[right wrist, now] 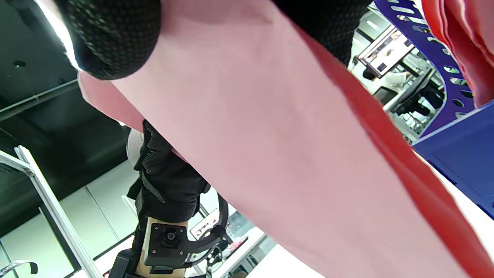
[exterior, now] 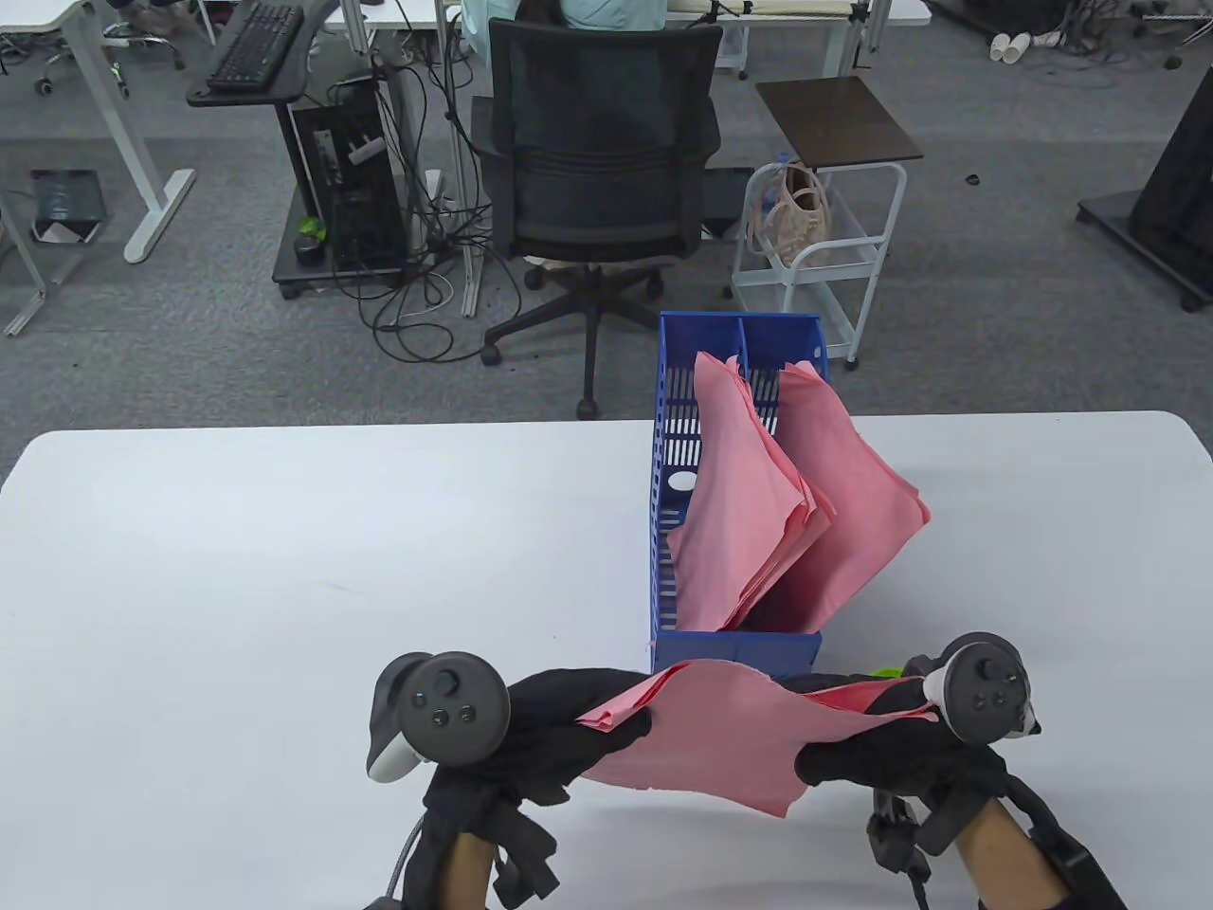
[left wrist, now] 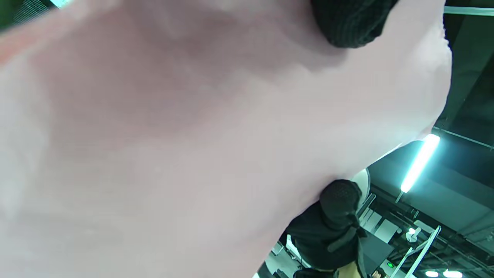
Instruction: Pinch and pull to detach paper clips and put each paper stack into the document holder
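— Hands first: what do we have hold of?

— Our left hand (exterior: 550,730) grips one end of a pink paper stack (exterior: 720,739), fingers curled over its corner; our right hand (exterior: 881,749) clutches the other end. We hold the stack above the white table (exterior: 237,588), just in front of the blue document holder (exterior: 734,649).

— And inside the holder?

— Two pink stacks (exterior: 749,512) lean in its compartments, spilling rightward. We cannot make out a clip.

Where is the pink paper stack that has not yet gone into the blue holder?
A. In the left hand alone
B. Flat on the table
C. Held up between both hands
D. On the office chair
C: the paper stack hangs between the left hand and right hand, in front of the holder.
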{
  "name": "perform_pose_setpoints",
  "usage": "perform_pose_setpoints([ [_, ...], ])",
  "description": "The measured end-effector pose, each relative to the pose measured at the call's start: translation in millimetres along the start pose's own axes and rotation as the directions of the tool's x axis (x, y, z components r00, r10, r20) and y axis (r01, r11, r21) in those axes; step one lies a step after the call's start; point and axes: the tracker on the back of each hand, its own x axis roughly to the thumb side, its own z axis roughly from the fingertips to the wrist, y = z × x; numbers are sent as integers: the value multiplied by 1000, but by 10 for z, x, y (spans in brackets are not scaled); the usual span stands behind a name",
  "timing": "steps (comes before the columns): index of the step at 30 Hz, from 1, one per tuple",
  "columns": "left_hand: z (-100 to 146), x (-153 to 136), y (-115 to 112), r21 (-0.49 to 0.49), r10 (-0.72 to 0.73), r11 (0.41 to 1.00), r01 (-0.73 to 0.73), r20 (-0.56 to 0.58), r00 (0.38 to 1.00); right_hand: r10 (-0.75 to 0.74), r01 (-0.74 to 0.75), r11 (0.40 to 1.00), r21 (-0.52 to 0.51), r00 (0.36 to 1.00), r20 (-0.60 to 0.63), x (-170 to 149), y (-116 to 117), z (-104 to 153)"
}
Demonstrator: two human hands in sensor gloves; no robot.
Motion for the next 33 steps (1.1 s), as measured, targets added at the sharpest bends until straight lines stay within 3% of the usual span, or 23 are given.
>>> perform_pose_setpoints([
  [8, -1, 0, -11, 52, -38, 998, 39, -26, 999, 74, -78, 993, -93, 997, -37, 93, -89, 76],
  [11, -19, -14, -40, 30, -73, 997, 75, -57, 996, 102, -111, 986, -128, 992, -73, 122, -119, 118],
  [16, -22, 5, -82, 46, -284, 955, 294, -157, 946, 183, -211, 958, -194, 971, -154, 212, -374, 349],
  [18, -24, 20, -104, 53, -400, 906, 421, -225, 888, 231, -275, 936, -219, 951, -205, 275, -529, 513],
  [21, -33, 14, -164, 32, -585, 780, 625, -317, 746, 279, -351, 898, -264, 920, -275, 383, -752, 786],
  [25, -48, -70, -259, -72, -782, 545, 835, -404, 475, 306, -435, 839, -327, 874, -377, 522, -1060, 1215],
  [27, -47, -136, -278, -98, -820, 467, 879, -420, 389, 304, -460, 815, -351, 857, -417, 570, -1182, 1388],
  [30, -47, -274, -297, -182, -838, 456, 871, -418, 351, 294, -509, 762, -400, 823, -486, 619, -1362, 1637],
  [33, -19, -428, -308, -205, -829, 482, 852, -423, 367, 288, -570, 702, -427, 776, -562, 638, -1500, 1835],
])
